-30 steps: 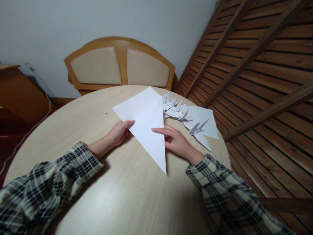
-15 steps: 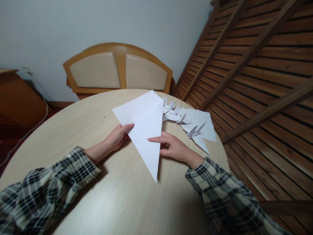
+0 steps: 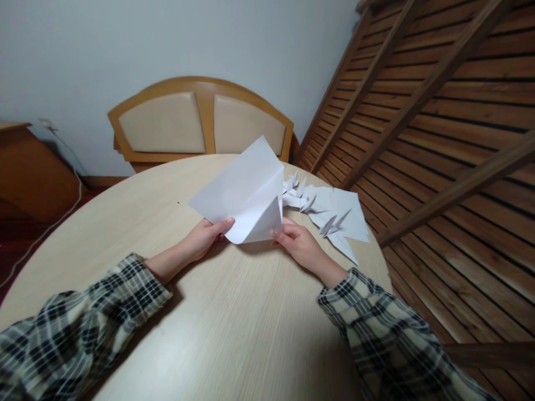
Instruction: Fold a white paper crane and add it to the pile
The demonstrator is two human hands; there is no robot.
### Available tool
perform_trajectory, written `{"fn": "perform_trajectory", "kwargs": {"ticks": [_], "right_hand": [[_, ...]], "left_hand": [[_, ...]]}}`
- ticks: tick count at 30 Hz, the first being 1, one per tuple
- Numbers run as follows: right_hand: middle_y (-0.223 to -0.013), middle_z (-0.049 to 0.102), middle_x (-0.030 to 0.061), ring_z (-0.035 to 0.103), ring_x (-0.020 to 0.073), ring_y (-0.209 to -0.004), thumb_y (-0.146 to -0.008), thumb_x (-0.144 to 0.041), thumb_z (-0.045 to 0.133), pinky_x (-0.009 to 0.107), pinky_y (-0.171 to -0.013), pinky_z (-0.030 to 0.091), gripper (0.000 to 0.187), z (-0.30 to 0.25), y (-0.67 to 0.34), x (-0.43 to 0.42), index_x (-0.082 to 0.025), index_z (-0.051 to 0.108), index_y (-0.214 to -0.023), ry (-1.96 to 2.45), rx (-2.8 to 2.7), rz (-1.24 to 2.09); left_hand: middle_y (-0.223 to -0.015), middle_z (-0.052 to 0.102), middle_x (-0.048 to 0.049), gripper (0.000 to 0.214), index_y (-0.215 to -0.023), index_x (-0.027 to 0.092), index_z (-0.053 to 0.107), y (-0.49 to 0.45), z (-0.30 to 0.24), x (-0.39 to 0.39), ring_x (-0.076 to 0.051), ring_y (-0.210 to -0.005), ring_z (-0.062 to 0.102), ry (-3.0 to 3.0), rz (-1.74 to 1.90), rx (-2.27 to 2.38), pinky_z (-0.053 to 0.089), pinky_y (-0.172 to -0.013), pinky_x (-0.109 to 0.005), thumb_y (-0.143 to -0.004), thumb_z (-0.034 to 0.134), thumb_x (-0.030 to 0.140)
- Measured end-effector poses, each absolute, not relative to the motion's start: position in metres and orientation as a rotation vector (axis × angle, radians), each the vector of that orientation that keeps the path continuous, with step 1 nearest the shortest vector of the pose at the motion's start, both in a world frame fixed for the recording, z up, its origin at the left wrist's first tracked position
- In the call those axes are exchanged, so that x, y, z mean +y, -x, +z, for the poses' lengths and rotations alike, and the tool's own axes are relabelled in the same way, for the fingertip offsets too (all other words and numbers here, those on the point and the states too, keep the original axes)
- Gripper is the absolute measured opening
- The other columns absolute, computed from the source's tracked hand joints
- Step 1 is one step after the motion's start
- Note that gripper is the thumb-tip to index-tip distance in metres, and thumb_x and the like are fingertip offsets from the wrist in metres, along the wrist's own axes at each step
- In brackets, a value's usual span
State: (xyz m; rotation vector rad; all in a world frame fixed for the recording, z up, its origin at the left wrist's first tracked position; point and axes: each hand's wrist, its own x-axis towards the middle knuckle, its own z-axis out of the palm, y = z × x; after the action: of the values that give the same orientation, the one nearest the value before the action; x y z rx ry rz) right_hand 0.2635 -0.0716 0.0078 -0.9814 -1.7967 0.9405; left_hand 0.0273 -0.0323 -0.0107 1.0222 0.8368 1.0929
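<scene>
A white sheet of paper (image 3: 240, 186) is held up above the round table, its near part bent upward and over into a curved fold. My left hand (image 3: 204, 239) pinches the sheet's near left edge, thumb on top and fingers underneath. At the paper's right side, my right hand (image 3: 298, 242) is closed on the bent-over part between thumb and fingers. Just beyond my right hand lie several folded paper cranes (image 3: 309, 203). Part of that group is hidden behind the raised sheet.
The round wooden table (image 3: 125, 223) has more white paper (image 3: 346, 209) lying at its right edge. Past the far edge stands a headboard (image 3: 204, 120) against the wall. Wooden slatted panelling (image 3: 451, 139) slopes along the right, and a cable (image 3: 62, 217) hangs at the left.
The sheet's near pointed corner has been folded up and away from me. My right hand has shifted slightly and now pinches the folded part; the paper's far corner has risen.
</scene>
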Motion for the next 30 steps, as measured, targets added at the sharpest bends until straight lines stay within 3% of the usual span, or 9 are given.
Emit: {"fn": "perform_trajectory", "kwargs": {"ticks": [6, 13, 19, 24, 27, 30], "right_hand": [[-0.103, 0.059, 0.0074, 0.056, 0.0191, -0.098, -0.084, -0.055, 0.059, 0.038, -0.098, 0.040, 0.039, 0.006, -0.260, -0.070, -0.018, 0.066, -0.071, 1.035, -1.582, 0.963], [-0.093, 0.061, 0.0044, 0.055, 0.0177, -0.091, -0.083, -0.048, 0.062, 0.036, -0.090, 0.043, 0.031, -0.002, -0.261, -0.065, -0.019, 0.064, -0.071, 1.002, -1.350, 0.979], [-0.080, 0.059, 0.0022, 0.054, 0.0169, -0.082, -0.080, -0.047, 0.065, 0.033, -0.081, 0.045, 0.032, -0.003, -0.261, -0.064, -0.020, 0.056, -0.067, 1.030, -1.263, 0.996], [-0.071, 0.056, 0.0005, 0.054, 0.0172, -0.076, -0.079, -0.048, 0.065, 0.032, -0.075, 0.045, 0.031, -0.004, -0.265, -0.061, -0.020, 0.056, -0.068, 1.093, -1.221, 0.961], [-0.072, 0.058, 0.0008, 0.055, 0.0181, -0.076, -0.077, -0.050, 0.067, 0.031, -0.073, 0.045, 0.031, -0.004, -0.268, -0.059, -0.020, 0.059, -0.072, 1.091, -1.196, 1.003], [-0.074, 0.061, 0.0007, 0.055, 0.0172, -0.074, -0.075, -0.048, 0.069, 0.031, -0.071, 0.044, 0.029, -0.001, -0.270, -0.060, -0.020, 0.063, -0.076, 1.055, -1.165, 1.059]], "left_hand": [[-0.104, 0.071, -0.0108, 0.029, -0.099, 0.016, 0.071, -0.025, -0.016, -0.033, -0.019, -0.081, 0.065, -1.177, 1.019, 0.844, 0.055, -0.068, -0.029, -0.072, 0.075, 0.027], [-0.065, 0.071, -0.0087, 0.018, -0.072, 0.015, 0.072, -0.029, 0.002, -0.047, -0.018, -0.059, 0.064, -1.389, 0.868, 0.860, 0.053, -0.058, -0.028, -0.071, 0.074, 0.032], [-0.078, 0.074, -0.0149, 0.023, -0.078, 0.012, 0.075, -0.025, -0.004, -0.050, -0.022, -0.069, 0.067, -1.501, 0.827, 0.889, 0.054, -0.070, -0.032, -0.071, 0.075, 0.034], [-0.091, 0.074, -0.0100, 0.033, -0.088, 0.019, 0.072, -0.023, -0.011, -0.042, -0.024, -0.090, 0.065, -1.402, 1.067, 0.961, 0.051, -0.083, -0.032, -0.061, 0.083, 0.036], [-0.094, 0.073, -0.0103, 0.046, -0.096, 0.019, 0.069, -0.022, -0.006, -0.034, -0.029, -0.100, 0.064, -1.010, 1.224, 0.790, 0.052, -0.084, -0.036, -0.071, 0.068, 0.058], [-0.087, 0.073, -0.0100, 0.047, -0.096, 0.017, 0.067, -0.017, 0.004, -0.026, -0.029, -0.098, 0.066, -0.748, 1.225, 0.733, 0.053, -0.080, -0.035, -0.076, 0.061, 0.059]]}}
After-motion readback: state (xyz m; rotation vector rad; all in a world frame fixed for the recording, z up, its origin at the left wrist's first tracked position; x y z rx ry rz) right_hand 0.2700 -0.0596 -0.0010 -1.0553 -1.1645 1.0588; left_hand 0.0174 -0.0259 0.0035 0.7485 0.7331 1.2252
